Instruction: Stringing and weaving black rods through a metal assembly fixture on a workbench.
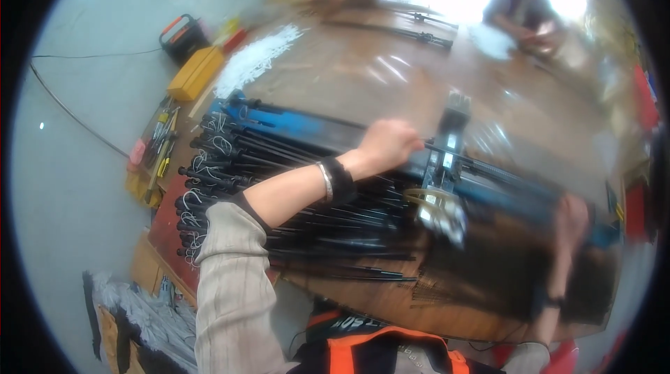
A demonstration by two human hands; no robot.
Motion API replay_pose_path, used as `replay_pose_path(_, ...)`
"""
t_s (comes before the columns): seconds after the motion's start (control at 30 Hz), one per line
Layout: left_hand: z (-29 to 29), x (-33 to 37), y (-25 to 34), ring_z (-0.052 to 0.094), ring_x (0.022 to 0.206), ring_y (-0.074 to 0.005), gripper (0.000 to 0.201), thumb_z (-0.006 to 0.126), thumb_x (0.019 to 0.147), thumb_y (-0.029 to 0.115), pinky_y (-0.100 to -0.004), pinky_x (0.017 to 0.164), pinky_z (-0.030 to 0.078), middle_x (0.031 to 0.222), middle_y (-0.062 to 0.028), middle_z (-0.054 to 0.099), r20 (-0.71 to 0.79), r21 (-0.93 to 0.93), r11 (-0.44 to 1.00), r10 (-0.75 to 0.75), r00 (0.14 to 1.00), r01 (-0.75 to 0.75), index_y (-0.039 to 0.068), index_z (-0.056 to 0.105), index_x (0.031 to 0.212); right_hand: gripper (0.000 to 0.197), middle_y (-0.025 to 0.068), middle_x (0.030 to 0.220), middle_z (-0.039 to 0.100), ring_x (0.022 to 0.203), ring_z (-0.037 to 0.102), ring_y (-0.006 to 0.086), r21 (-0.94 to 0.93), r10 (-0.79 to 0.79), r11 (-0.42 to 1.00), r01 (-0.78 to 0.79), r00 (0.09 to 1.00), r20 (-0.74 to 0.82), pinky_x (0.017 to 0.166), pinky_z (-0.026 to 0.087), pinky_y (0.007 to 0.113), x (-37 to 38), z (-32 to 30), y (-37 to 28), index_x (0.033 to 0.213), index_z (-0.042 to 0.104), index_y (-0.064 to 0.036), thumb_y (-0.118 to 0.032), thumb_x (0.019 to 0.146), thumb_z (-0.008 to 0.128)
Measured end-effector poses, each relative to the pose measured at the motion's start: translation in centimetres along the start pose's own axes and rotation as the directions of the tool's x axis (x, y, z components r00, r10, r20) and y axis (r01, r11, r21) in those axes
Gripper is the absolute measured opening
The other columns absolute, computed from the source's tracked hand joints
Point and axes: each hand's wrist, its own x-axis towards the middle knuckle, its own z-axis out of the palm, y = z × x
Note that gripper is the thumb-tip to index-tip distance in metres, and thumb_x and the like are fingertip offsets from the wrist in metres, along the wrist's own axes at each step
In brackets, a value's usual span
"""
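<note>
My left hand (391,142) is closed, its fingers pinched on a thin black rod (481,163) that runs through a metal fixture (443,157) on a long blue bar (279,121). The fixture has a pale yellow ring (424,196) and a shiny metal part on its near side. Farther right, my right hand (572,219) is smeared by motion beside the bar's right end, so its grip cannot be made out. Under my left forearm lies a thick row of black rods (335,224), with knobbed ends and white string loops at the left.
Small white pieces lie in a pile (255,60) beside a yellow box (197,74) at the far left. Hand tools (164,140) line the table's left edge. A dark mat (502,269) covers the near right. Two other people (523,11) sit across the table.
</note>
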Motion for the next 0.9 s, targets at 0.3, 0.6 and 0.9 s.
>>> replay_pose_path(0.3,0.6,-0.2,-0.7,0.062,0.076,-0.0371,0.016,0.068,0.088,0.021,-0.0462,0.066,0.049,0.077,-0.0135,0.063,-0.041,-0.03,0.996,0.08,0.996,-0.081,0.007,0.066,0.083,0.032,0.0122,0.122,0.067,0.123,0.057,0.0326,0.019,-0.152,0.988,0.154,0.986,-0.073,0.105,0.04,0.044,-0.8,-0.9,-3.8,0.119,0.067,-0.0065,-0.006,0.087,0.067)
replay_pose_path(0.6,0.3,1.1,0.7,0.064,0.073,-0.0406,0.018,0.059,0.093,0.021,-0.0501,0.062,0.05,0.075,-0.0181,0.066,0.138,0.162,0.986,-0.069,0.988,0.047,0.007,0.062,0.084,0.03,0.008,0.098,0.072,0.103,0.064,0.0283,0.351,-0.21,0.914,0.205,0.977,-0.022,0.092,0.038,0.041,-4.7,-2.8,-14.5,0.115,0.068,-0.0053,-0.012,0.086,0.07)
replay_pose_path(0.9,-0.2,0.3,1.7,0.063,0.078,-0.0425,0.017,0.057,0.094,0.021,-0.0492,0.066,0.049,0.079,-0.0202,0.065,0.195,0.121,0.989,-0.103,0.975,0.08,0.006,0.06,0.088,0.029,0.009,0.091,0.068,0.092,0.063,0.0271,0.594,-0.159,0.797,0.111,0.987,0.029,0.082,0.043,0.039,-3.9,-1.6,-18.4,0.112,0.066,-0.0047,-0.009,0.084,0.071)
